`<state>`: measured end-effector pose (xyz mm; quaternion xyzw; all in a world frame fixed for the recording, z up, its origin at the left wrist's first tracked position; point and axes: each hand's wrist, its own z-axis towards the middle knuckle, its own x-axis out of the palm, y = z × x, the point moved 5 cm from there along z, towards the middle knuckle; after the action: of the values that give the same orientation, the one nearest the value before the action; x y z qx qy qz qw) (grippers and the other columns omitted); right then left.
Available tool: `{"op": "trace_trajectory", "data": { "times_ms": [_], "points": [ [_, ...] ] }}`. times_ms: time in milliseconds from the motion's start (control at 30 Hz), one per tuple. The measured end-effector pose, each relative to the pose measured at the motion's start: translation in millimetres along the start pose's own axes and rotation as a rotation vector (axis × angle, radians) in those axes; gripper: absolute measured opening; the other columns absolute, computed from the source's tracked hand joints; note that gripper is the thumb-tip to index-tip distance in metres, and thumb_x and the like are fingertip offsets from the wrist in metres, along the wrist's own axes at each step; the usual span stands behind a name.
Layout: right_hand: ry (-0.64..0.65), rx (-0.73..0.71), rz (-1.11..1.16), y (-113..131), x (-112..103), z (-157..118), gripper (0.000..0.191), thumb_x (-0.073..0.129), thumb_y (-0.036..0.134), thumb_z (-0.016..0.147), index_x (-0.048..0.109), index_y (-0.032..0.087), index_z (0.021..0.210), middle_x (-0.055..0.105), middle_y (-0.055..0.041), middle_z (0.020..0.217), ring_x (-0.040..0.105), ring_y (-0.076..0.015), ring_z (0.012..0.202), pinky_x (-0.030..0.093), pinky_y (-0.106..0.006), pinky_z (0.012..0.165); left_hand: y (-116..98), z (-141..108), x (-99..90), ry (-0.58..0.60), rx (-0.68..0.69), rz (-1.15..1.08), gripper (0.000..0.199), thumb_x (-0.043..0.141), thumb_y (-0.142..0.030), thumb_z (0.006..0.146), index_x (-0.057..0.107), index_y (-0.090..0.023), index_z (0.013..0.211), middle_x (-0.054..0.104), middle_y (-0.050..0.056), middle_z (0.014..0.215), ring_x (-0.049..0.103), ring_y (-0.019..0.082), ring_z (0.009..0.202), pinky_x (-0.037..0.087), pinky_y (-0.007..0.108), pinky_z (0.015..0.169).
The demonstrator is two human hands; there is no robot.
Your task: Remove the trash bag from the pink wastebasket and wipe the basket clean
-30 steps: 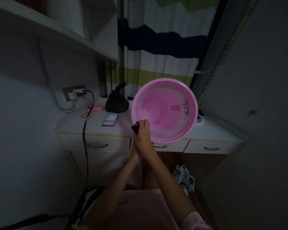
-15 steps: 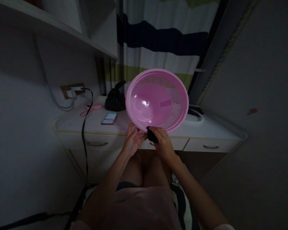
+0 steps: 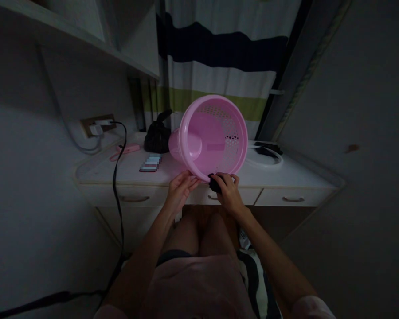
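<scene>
A pink plastic basket point(image 3: 206, 128) with a perforated side lies tilted on the white desk, its mouth turned toward me. My left hand point(image 3: 180, 188) pinches the lower left part of its rim. In my right hand point(image 3: 228, 191) is a bunched black cloth or bag point(image 3: 215, 184), held against the bottom of the rim. What the black material is exactly cannot be made out.
On the desk point(image 3: 295, 177) a tied black bag point(image 3: 157, 136), a phone point(image 3: 150, 163) and a pink strapped item point(image 3: 128, 148) stand left of the basket. A white ring point(image 3: 269, 162) with black material lies right. A black cable hangs at left.
The basket has turned, so more of its outer left side shows and its mouth looks narrower. My right hand and the black material have shifted slightly right; my left hand moved slightly left.
</scene>
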<state>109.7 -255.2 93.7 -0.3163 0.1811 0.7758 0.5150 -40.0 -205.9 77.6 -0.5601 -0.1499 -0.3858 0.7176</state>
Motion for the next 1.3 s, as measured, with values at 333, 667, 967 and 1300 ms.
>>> {"op": "trace_trajectory", "data": {
  "times_ms": [333,667,967,1300],
  "points": [
    [0.015,0.05,-0.002,7.2,13.9,-6.3,0.052,0.048,0.002,0.072,0.052,0.017,0.121,0.055,-0.0149,0.113,0.047,-0.0262,0.102,0.03,-0.039,0.08,3.7,4.0,-6.2,-0.065,0.067,0.147,0.022,0.074,-0.026,0.065,0.057,-0.017,0.077,0.061,-0.001,0.08,0.061,0.011,0.077,0.052,0.028,0.077],
    [0.029,-0.063,-0.037,22.9,24.3,4.7,0.049,0.044,0.003,0.076,0.053,0.018,0.122,0.055,-0.0129,0.113,0.045,-0.0243,0.099,0.03,-0.037,0.077,14.7,-7.2,-6.4,-0.088,0.007,-0.023,0.045,0.067,-0.051,0.068,0.04,-0.031,0.098,0.057,-0.001,0.115,0.063,0.016,0.089,0.049,0.033,0.077],
    [0.108,-0.14,0.017,15.8,30.9,-2.6,0.049,0.047,0.005,0.079,0.051,0.017,0.126,0.057,-0.0146,0.113,0.049,-0.0239,0.1,0.034,-0.037,0.078,27.8,0.0,-15.1,-0.257,-0.036,0.118,0.064,0.07,-0.028,0.061,0.036,-0.03,0.116,0.064,-0.003,0.087,0.06,0.01,0.062,0.049,0.026,0.062],
    [0.072,-0.163,0.163,29.5,21.3,-0.3,0.055,0.045,-0.002,0.074,0.05,0.013,0.126,0.049,-0.0198,0.13,0.044,-0.0233,0.123,0.038,-0.045,0.094,28.3,1.8,-16.2,-0.294,-0.056,0.108,0.032,0.065,-0.029,0.063,0.056,-0.018,0.091,0.065,-0.001,0.077,0.058,0.01,0.058,0.045,0.023,0.057]
  ]
}}
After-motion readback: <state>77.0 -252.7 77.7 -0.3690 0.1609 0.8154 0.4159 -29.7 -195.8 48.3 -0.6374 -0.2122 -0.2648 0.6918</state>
